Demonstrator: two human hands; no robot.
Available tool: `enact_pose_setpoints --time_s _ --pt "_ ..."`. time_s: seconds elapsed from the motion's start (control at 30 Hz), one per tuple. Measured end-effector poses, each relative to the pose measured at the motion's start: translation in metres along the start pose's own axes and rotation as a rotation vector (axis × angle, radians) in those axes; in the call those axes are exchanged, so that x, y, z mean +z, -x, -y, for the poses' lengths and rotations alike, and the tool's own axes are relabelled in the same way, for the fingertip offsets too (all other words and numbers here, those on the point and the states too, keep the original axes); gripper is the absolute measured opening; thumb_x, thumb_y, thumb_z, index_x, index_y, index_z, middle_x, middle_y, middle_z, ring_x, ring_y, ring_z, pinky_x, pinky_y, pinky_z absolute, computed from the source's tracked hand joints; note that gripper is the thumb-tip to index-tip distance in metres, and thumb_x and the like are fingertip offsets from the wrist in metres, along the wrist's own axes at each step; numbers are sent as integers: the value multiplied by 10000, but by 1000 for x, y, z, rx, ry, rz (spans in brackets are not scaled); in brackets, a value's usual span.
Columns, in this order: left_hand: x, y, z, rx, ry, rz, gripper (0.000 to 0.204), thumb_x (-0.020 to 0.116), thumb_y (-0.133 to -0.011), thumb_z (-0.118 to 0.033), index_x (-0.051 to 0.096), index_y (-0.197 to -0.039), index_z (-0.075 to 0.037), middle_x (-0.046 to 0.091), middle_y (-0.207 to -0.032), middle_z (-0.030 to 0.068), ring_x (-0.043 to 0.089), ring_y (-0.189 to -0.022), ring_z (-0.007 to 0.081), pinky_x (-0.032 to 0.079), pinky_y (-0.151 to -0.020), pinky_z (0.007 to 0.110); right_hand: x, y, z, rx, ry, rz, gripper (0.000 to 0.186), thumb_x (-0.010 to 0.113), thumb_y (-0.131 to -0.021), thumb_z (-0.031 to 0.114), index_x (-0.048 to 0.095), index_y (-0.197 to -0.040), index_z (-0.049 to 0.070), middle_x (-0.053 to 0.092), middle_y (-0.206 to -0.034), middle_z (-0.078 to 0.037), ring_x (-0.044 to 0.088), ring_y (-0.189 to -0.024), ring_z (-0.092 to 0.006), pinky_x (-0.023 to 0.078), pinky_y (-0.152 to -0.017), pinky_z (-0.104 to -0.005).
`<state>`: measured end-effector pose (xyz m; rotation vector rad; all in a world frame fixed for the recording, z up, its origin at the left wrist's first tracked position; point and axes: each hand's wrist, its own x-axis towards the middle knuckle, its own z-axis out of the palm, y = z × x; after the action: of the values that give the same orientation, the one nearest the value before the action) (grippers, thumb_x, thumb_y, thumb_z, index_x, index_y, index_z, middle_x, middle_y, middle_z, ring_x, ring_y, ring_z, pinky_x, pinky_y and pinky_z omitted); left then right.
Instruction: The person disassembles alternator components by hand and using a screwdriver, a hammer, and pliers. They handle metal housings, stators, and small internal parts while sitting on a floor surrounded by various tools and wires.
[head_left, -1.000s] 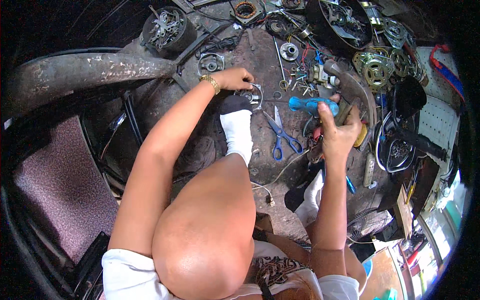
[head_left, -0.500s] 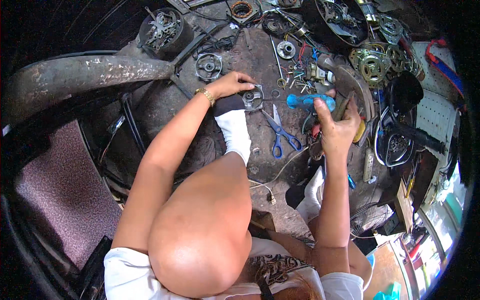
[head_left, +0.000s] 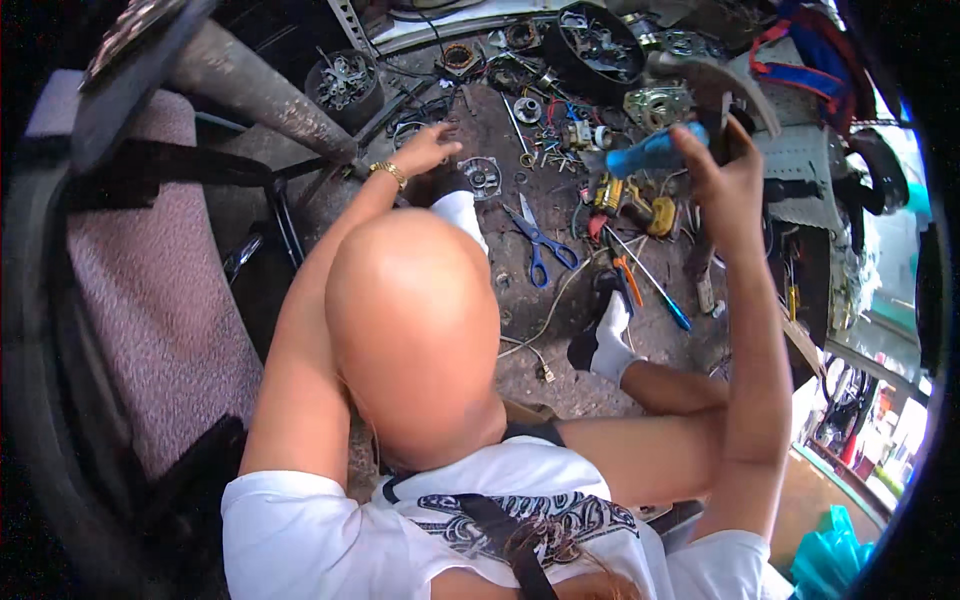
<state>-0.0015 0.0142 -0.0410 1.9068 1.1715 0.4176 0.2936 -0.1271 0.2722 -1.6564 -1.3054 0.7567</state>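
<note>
My right hand (head_left: 725, 165) is raised at the right, closed around the blue handle (head_left: 655, 152) of what looks like a screwdriver; its shaft is not clear. Just beyond those fingers is a long, curved grey-brown piece (head_left: 725, 82); whether I hold it too cannot be made out. My left hand (head_left: 425, 150) has its fingers stretched out and holds nothing, above my socked foot. Close to it on the floor lies a round metal motor cover (head_left: 481, 178). Blue-handled scissors (head_left: 538, 240) lie partly spread nearer to me.
A bucket of metal parts (head_left: 345, 82) stands far left and a black basin of parts (head_left: 597, 48) at the back. A long blue-handled screwdriver (head_left: 660, 290), orange-handled pliers (head_left: 627, 280) and a yellow tool (head_left: 660, 216) lie right. A cord (head_left: 548, 318) crosses the floor.
My left hand has let go of the motor cover and moved off it. My right hand has lifted the blue handle up and to the right, away from the cover. The view has shifted.
</note>
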Motion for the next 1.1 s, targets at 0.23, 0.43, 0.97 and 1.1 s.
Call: enact_pose_setpoints --time_s 0.23,0.43,0.97,1.1 --pt "-67 51 -73 -144 254 60 438 592 -853 -252 517 -1211 -10 601 -1104 117 547 -1027 179 423 -879 309 -70 42 73 -100 220 -45 356 690 -768 387 614 -912 70 485 -619 73 372 -451 -7 265 -403 -179" --pt "-79 86 -122 -204 309 59 402 587 -866 -259 539 -1184 -19 596 -1078 82 529 -951 157 422 -837 298 -96 57 94 -182 230 -70 450 699 -758 415 625 -975 27 604 -774 10 533 -667 -47 428 -607 -203" --pt "-68 30 -184 317 457 152 613 634 -809 -121 339 -1342 -51 458 -1282 86 432 -1178 179 369 -986 324 44 -65 2 -253 36 176 392 733 -726 306 631 -926 -16 654 -814 -63 583 -731 -104 461 -702 -252" --pt "-58 16 -184 312 550 115 698 651 -787 -73 268 -1369 -31 429 -1311 94 415 -1195 181 346 -1010 325 93 -87 -33 -328 24 183 444 754 -700 314 623 -935 -40 664 -793 -97 611 -692 -118 490 -647 -262"
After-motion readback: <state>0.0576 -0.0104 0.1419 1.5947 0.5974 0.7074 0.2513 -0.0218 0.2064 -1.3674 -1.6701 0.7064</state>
